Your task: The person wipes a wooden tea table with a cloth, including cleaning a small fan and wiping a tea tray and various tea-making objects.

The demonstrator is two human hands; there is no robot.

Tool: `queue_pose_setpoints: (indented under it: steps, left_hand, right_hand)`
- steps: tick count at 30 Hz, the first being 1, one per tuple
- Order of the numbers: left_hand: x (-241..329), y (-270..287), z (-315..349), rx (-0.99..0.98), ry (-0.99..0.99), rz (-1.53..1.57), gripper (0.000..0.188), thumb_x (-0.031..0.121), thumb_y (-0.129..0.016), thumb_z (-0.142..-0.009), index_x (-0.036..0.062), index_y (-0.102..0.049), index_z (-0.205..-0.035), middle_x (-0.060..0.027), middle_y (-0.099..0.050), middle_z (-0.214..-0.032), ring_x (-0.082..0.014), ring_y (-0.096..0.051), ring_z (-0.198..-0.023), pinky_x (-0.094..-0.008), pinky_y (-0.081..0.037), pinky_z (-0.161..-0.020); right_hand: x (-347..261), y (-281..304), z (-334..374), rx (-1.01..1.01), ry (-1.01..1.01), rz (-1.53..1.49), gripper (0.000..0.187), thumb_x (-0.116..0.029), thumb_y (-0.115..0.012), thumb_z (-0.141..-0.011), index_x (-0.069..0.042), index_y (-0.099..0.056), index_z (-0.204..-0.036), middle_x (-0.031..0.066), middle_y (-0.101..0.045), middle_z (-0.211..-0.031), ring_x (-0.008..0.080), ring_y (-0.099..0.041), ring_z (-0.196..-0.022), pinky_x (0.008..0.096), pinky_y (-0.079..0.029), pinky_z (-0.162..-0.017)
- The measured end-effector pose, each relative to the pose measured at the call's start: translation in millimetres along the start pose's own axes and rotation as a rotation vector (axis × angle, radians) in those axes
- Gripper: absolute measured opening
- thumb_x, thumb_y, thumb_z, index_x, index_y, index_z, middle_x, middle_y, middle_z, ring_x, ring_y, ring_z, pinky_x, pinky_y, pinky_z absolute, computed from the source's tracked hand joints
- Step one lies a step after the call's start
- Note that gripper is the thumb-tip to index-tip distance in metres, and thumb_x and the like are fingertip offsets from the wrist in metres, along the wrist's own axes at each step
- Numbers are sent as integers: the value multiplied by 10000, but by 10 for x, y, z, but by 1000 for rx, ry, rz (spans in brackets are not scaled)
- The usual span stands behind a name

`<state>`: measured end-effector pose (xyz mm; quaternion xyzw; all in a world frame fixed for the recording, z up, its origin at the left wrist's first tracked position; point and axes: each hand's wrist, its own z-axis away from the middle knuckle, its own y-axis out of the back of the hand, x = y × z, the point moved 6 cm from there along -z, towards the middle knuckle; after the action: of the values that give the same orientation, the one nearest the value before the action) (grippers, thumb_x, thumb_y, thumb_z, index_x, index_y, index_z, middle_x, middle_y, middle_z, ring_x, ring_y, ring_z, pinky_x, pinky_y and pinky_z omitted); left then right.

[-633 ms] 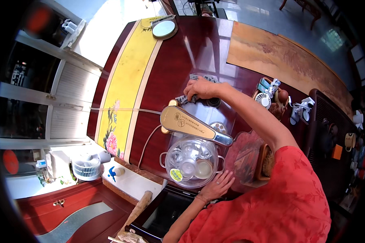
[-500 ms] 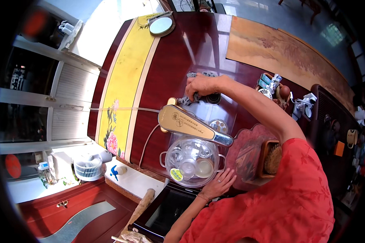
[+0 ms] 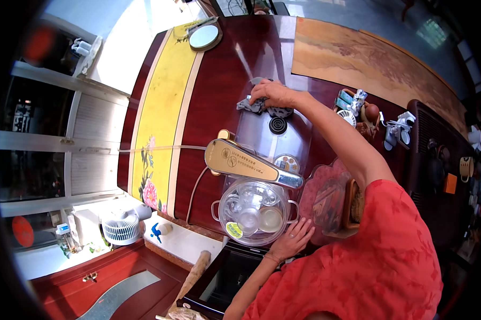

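My right hand reaches far over the dark red table, its fingers closed on a bunched grey cloth with dark spots that lies against the tabletop. Just nearer than the cloth is a black ringed disc. My left hand rests at the near table edge with its fingers stretched out, holding nothing. Beside it stands a clear two-handled pot with several glass cups in it. Over the pot's far rim extends the gold-coloured arm of a water dispenser.
A pink scalloped tray lies right of the pot. Further right are a basket of small items, a white device and a dark tea tray. A yellow floral runner crosses the left side. A fan stands lower left.
My right hand has moved the cloth slightly away from me, and the black ringed disc, partly covered before, now shows fully. My left hand stays at the table edge. The view has shifted a little.
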<state>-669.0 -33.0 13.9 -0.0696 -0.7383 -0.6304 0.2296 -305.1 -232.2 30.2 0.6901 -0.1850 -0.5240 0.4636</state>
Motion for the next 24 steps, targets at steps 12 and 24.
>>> queue_pose_setpoints:
  steps: [12,24]
  left_hand:
    - [-17,-11,7,61,-11,18,534,211,-618,-794,53,-485,-1287,-182,-399,-1382,-327,-365,-1302,-433,-318,-1064]
    - [4,26,10,112,-9,12,532,212,-618,-789,41,-487,-1276,-186,-416,-1364,-329,-368,-1298,-432,-307,-1073]
  right_hand:
    - [-310,-60,1449,539,-422,357,316,-52,-590,-744,-168,-654,-1030,7,-571,-1055,235,-484,-1044,447,-358,-791]
    - [-722,-210,1525,529,-522,336,302,-51,-538,-780,-184,-668,-1018,-7,-589,-1040,207,-493,-1048,447,-347,-798]
